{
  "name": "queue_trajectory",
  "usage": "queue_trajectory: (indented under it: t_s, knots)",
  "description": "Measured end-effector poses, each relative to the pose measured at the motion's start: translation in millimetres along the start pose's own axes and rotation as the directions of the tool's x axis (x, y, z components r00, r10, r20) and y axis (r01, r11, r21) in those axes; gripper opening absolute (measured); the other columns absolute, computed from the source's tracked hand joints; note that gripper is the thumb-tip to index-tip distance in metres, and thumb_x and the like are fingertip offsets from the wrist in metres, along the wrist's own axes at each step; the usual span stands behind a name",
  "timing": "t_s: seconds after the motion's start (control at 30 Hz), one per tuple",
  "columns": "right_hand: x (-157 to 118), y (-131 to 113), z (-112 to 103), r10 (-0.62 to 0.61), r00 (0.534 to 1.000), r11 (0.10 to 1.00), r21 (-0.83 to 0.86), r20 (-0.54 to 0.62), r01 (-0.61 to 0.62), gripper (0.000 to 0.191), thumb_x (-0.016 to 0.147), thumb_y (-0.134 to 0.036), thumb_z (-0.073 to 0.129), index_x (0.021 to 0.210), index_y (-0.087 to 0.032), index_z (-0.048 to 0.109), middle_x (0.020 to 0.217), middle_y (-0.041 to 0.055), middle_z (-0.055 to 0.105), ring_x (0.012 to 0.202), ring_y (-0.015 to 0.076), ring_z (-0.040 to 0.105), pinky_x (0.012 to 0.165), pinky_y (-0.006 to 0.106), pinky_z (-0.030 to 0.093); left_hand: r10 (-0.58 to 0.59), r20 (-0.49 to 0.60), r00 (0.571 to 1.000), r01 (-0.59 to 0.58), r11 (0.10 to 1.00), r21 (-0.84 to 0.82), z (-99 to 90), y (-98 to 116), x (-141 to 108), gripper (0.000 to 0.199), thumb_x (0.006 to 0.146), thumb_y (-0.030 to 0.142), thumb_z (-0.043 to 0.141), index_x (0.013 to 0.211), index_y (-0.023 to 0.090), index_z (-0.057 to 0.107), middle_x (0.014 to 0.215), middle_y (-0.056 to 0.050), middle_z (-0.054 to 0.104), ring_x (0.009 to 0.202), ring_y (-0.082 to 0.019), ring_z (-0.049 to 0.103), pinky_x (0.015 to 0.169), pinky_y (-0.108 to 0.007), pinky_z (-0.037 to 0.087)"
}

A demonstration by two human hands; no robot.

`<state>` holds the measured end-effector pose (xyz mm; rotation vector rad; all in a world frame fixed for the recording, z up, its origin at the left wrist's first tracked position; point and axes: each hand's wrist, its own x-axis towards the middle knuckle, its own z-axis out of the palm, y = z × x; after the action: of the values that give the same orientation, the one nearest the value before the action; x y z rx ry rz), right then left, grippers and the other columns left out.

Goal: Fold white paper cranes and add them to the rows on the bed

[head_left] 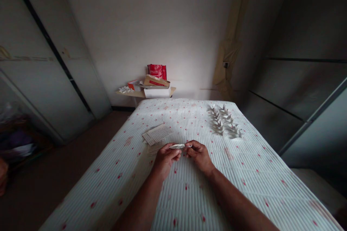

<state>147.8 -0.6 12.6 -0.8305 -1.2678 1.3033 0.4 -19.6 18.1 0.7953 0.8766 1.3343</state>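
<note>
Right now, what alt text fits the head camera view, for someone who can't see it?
A person's left hand and right hand hold a folded paper over a ribbed, red-spotted bedcover. Printed sheets lie ahead to the left; folded paper figures sit clustered to the right.

Dim overall, with a soft glow on the wall and dark, stretched frame edges.

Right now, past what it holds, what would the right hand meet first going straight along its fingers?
Likely the left hand, gripping the other end of the folded paper the right hand holds; exact depth is unclear.
</note>
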Motion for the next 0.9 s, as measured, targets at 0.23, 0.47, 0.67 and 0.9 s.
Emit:
queue_trajectory:
  t_s: [0.23, 0.47, 0.67, 0.9]
  knots:
    - [-1.0, -7.8, 0.3, -0.018, 1.000, 0.999, 0.032, 0.004, 0.018, 0.021, 0.064, -0.025, 0.067, 0.084, -0.019, 0.063, 0.063, -0.0039, 0.057, 0.053, 0.0093, 0.050, 0.051, 0.022, 0.039, 0.030, -0.026, 0.999, -0.030, 1.000, 0.003, -3.2, -1.2, 0.9, 0.026, 0.062, 0.029, 0.072, 0.078, 0.011, 0.063, 0.060, -0.001, 0.064, 0.049, -0.007, 0.054, 0.047, -0.019, 0.038]
    - [-0.1, -9.6, 0.4, 0.008, 1.000, 0.999, 0.037, 0.001, -0.008, 0.014, 0.061, -0.023, 0.067, 0.072, -0.018, 0.060, 0.057, -0.0047, 0.055, 0.050, 0.0088, 0.048, 0.049, 0.021, 0.037, 0.031, -0.027, 0.999, -0.030, 0.999, 0.026, -3.5, -3.0, 0.5, 0.025, 0.062, 0.031, 0.072, 0.073, 0.010, 0.062, 0.059, -0.002, 0.063, 0.048, -0.008, 0.054, 0.046, -0.020, 0.039]
    - [-0.3, -9.7, 0.9, -0.011, 1.000, 1.000, 0.007, -0.021, 0.011, 0.015, 0.063, -0.024, 0.065, 0.076, -0.018, 0.060, 0.061, -0.0045, 0.055, 0.050, 0.0084, 0.049, 0.047, 0.021, 0.038, 0.029, -0.027, 0.999, -0.028, 0.999, 0.031, -4.4, -5.1, 0.2, 0.023, 0.065, 0.031, 0.070, 0.071, 0.012, 0.059, 0.058, -0.001, 0.063, 0.047, -0.008, 0.054, 0.045, -0.019, 0.039]
    - [-0.3, -8.4, 0.6, -0.010, 1.000, 1.000, -0.017, -0.009, 0.010, 0.018, 0.065, -0.026, 0.065, 0.081, -0.018, 0.062, 0.062, -0.0037, 0.056, 0.051, 0.0088, 0.049, 0.049, 0.021, 0.038, 0.049, -0.021, 0.999, -0.047, 0.991, 0.122, -1.8, -4.3, -0.9, 0.026, 0.069, 0.037, 0.065, 0.066, 0.014, 0.054, 0.051, 0.002, 0.058, 0.038, -0.006, 0.048, 0.038, -0.017, 0.031]
